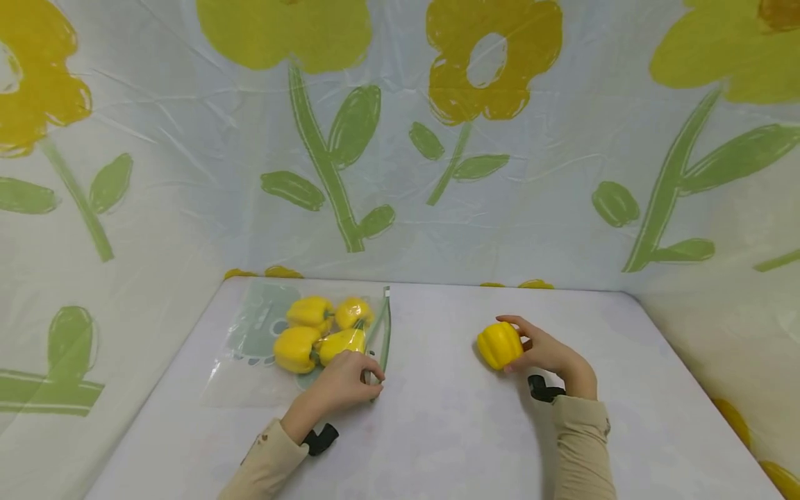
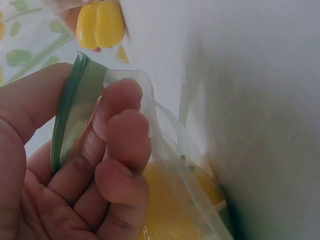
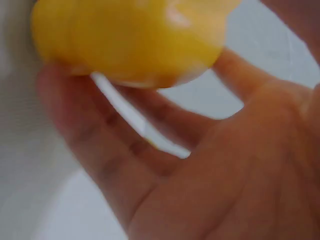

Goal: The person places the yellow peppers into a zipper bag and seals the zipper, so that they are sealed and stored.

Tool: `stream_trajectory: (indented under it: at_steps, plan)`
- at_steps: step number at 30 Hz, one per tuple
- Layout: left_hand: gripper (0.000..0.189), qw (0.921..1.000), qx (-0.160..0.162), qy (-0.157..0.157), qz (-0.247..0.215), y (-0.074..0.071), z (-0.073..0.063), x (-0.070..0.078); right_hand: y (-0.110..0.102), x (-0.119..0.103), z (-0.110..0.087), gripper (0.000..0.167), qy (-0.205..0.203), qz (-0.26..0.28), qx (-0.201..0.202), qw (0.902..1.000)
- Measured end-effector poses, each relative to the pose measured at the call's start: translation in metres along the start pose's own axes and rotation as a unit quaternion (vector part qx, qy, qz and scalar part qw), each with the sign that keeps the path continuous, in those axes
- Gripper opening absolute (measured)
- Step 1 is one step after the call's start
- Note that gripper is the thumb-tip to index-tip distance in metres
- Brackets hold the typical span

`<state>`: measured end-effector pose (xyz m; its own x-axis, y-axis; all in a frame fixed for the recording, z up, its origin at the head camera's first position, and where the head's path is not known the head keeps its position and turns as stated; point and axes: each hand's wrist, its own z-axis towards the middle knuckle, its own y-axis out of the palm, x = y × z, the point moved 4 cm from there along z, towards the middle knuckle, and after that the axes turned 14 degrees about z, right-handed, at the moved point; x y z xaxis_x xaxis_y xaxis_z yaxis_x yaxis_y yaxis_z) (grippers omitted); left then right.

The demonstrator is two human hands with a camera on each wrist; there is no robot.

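Observation:
My left hand (image 1: 345, 378) is at the near corner of the mouth of a clear zip bag (image 1: 386, 326) with a green closure strip. In the left wrist view its thumb and fingers pinch the bag's edge around the green strip (image 2: 67, 120). Inside the bag lie several yellow bell peppers (image 1: 295, 348) with green stems. To the right, apart from the bag, my right hand (image 1: 550, 353) grips one more yellow bell pepper (image 1: 498, 345) between thumb and fingers. The right wrist view shows this pepper (image 3: 130, 40) close up and blurred, with fingers beneath it.
The bag lies on a pale tabletop (image 1: 437, 430), left of the middle. A cloth (image 1: 400, 229) printed with yellow flowers and green stems hangs behind and along both sides. Black wrist mounts (image 1: 321, 439) sit at both sleeve cuffs.

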<state>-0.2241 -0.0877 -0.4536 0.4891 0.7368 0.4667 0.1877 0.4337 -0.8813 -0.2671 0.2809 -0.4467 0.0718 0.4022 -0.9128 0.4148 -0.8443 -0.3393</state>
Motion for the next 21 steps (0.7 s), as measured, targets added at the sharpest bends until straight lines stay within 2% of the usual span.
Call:
stream_trajectory:
  at_steps: [10,16,21]
  plan:
    - [0.008,1.0,0.002,0.003,0.003,-0.002,-0.002,0.001,0.0,0.019,0.009,0.091,-0.044,0.041,-0.007,0.9981]
    - [0.007,1.0,0.004,0.002,0.003,-0.001,-0.002,0.001,0.001,0.021,0.012,0.084,-0.054,0.059,0.013,0.9967]
    - [0.007,0.9999,0.007,0.007,-0.002,-0.001,-0.003,0.001,0.005,0.017,0.015,0.082,-0.058,0.096,0.049,0.9925]
